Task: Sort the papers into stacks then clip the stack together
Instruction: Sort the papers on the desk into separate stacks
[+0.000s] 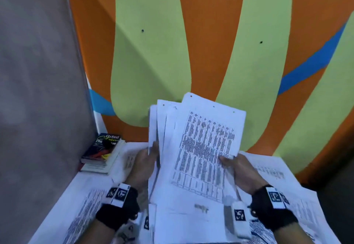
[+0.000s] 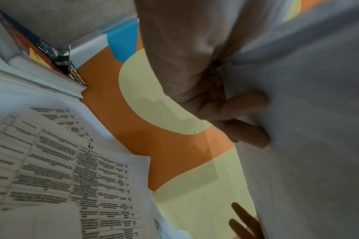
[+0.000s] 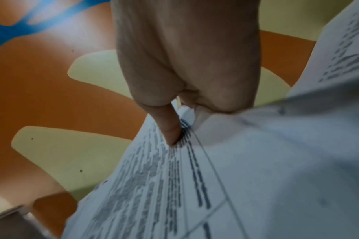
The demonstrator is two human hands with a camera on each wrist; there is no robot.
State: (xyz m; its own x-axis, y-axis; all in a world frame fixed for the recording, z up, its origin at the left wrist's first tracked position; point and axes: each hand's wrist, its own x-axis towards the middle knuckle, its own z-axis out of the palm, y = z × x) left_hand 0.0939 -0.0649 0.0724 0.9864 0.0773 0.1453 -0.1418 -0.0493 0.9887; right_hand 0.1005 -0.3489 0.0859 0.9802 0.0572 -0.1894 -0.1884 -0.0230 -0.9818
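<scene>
A fanned bundle of printed white papers (image 1: 199,148) is held upright above the table in the head view. My left hand (image 1: 147,159) grips its left edge, with the fingers (image 2: 248,103) curled against the back of the sheets (image 2: 307,129). My right hand (image 1: 231,165) pinches the right edge of the front sheet, a page of dense printed columns (image 3: 174,186), thumb (image 3: 170,129) on top. More printed sheets (image 1: 82,205) lie flat on the table to the left and on the right (image 1: 272,171).
A stack of books (image 1: 103,152) with a dark Oxford volume on top stands at the table's back left corner. A binder clip (image 2: 62,60) sits on that book. An orange, green and blue wall (image 1: 210,42) rises just behind the table. A grey partition (image 1: 38,71) stands left.
</scene>
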